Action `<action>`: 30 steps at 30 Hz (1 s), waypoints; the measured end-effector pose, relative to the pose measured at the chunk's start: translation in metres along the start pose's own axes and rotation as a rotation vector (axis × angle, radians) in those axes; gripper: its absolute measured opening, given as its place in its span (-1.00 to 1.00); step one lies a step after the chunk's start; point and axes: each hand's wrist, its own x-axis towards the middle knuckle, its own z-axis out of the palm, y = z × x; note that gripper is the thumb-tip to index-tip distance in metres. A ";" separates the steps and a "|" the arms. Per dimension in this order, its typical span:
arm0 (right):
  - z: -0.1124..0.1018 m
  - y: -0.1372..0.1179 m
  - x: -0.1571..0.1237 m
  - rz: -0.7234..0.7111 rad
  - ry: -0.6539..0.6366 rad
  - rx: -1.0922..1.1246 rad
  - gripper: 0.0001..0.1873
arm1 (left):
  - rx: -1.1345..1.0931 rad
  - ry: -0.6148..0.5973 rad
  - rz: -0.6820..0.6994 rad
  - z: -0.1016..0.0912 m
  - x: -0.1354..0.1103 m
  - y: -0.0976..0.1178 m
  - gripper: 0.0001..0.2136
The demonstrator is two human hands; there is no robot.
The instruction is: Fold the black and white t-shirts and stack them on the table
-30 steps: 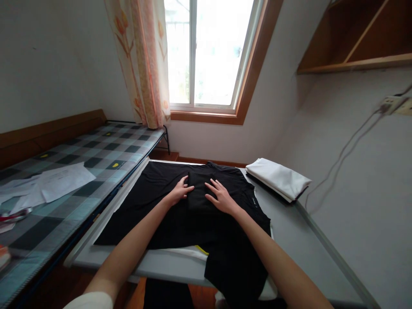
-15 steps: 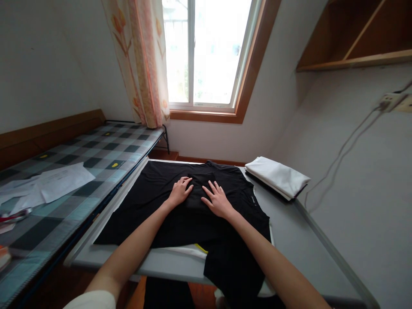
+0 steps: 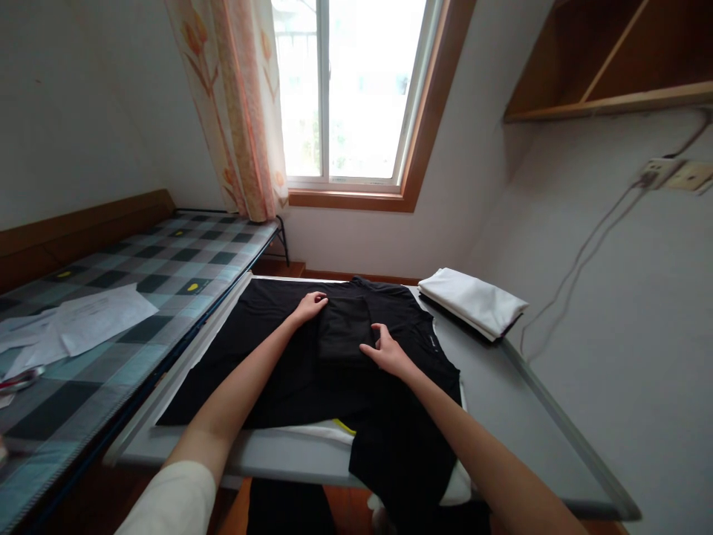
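A small folded black cloth (image 3: pixel 344 331) lies on top of a black T-shirt (image 3: pixel 245 364) spread over the table. My left hand (image 3: pixel 310 306) has its fingers curled at the cloth's upper left corner. At the opposite side, my right hand (image 3: pixel 388 352) takes the right edge, thumb on top and the other fingers at the rim, partly hidden. One sleeve of the T-shirt hangs over the table's near edge. White fabric with a yellow trim (image 3: pixel 344 426) peeks out beneath the shirt.
The grey table (image 3: pixel 535 423) stands against the right wall. A folded white cloth (image 3: pixel 471 301) on dark fabric sits at its back right. To the left is a bed with a checked mattress (image 3: pixel 217 245) bearing papers (image 3: pixel 105 316). A power cord (image 3: pixel 579 260) hangs down the right wall.
Both hands lay flat with fingers spread on the folded cloth; now they have moved to its left and right edges with fingers curled. The view has shifted slightly.
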 end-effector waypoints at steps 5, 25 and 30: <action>-0.002 -0.008 -0.002 -0.040 -0.024 0.262 -0.22 | -0.060 -0.070 -0.035 -0.015 0.002 0.015 -0.79; 0.012 -0.020 0.037 -0.178 0.304 -0.589 -0.43 | 0.602 -0.110 0.483 0.039 -0.047 0.049 -0.61; 0.033 -0.009 0.030 -0.144 0.267 -0.657 -0.26 | 0.733 -0.346 0.416 0.047 -0.032 0.029 -0.53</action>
